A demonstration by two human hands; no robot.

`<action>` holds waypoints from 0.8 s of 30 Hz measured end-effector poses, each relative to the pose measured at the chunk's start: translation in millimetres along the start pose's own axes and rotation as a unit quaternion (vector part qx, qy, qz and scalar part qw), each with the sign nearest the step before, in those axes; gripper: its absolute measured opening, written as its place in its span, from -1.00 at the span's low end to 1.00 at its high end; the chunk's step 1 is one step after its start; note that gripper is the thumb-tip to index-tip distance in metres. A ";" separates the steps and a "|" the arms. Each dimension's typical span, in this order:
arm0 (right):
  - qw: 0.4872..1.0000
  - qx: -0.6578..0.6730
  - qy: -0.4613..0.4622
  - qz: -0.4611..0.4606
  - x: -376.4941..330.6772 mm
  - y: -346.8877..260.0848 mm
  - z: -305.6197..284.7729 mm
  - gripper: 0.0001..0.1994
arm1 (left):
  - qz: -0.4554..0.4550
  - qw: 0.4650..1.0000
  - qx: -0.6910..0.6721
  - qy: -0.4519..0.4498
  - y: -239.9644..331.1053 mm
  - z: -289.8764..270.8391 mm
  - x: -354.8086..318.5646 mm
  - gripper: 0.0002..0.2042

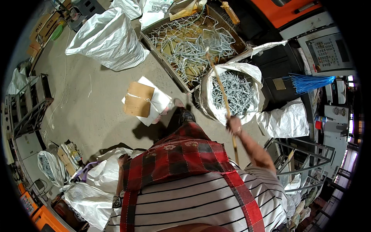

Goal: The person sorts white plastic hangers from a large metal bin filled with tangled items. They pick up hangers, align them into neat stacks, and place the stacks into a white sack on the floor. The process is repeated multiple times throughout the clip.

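My right hand (234,125) is wrapped round a long, thin wooden stick (221,87). The stick passes over a white woven sack (209,101) full of short grey metal pieces (234,91). Its far tip reaches into a large metal bin (164,63), among bent metal wire pieces (185,52) lying in a loose tangle. Down at my left side, my left hand (123,159) is beside the red-and-black checked apron and close to a white sack (106,172). That hand is small and dark here, and its fingers are hard to make out.
A big white sack (106,38) stands left of the bin. On the floor before me lies a tied brown cardboard piece (139,99) on white sheets. To the right are a machine control panel (327,52), blue strands (311,82), another white sack (284,119) and a metal frame (309,162).
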State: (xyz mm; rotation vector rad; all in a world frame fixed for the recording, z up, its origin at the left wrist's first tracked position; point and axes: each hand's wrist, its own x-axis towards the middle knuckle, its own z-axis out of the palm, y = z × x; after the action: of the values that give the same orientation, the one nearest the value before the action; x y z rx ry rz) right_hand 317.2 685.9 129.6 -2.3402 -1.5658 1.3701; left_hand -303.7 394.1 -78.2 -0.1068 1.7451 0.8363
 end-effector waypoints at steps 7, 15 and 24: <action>0.929 0.367 0.016 0.046 173.7 -98.0 -36.5 -0.72 | 0.023 0.998 0.049 0.024 73.9 25.4 -6.3 -0.73; 0.886 -0.447 0.085 -0.086 432.9 -107.6 -110.8 -0.83 | -0.039 0.973 0.196 0.116 220.4 67.7 -45.4 -0.72; 0.811 -0.556 -0.162 -0.079 565.1 -118.0 -192.9 -0.89 | -0.044 0.941 0.279 0.186 360.2 153.8 -69.5 -0.71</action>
State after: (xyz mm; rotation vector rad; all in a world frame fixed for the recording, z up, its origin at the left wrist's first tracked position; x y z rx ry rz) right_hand 422.9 1252.7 -65.6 -2.2955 -3.2643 0.9098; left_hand -324.1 727.5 137.8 0.0401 2.2545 0.2358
